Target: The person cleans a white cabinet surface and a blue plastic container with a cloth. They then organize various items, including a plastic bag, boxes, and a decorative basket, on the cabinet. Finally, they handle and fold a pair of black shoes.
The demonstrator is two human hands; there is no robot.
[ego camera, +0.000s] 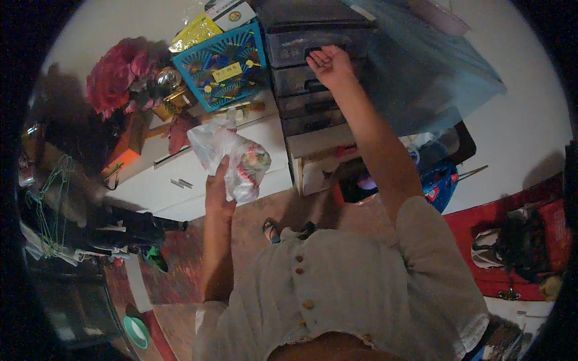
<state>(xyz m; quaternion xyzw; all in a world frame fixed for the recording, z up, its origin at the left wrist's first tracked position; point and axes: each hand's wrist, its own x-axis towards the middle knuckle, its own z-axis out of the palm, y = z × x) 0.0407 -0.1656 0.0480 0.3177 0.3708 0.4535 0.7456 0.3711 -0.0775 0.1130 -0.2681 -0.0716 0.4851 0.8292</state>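
Observation:
My left hand (219,185) holds a thin, translucent plastic bag (253,180) with red and green print, bunched around contents I cannot make out. The bag is in front of a white chest of drawers (216,173). Farther right, my right hand (332,65) is at the top drawer of a dark, see-through plastic drawer unit (291,52). Its palm is turned up and its fingers are beside the black drawer handle (312,50); whether they hook it is unclear. The drawers look closed.
A blue patterned box (221,67), a pink artificial flower (119,74) and an orange box (126,149) stand on the white chest. Pale blue sheeting (406,85) drapes right of the drawer unit. Hangers (52,212) are at left; a green basin (136,331) is at lower left.

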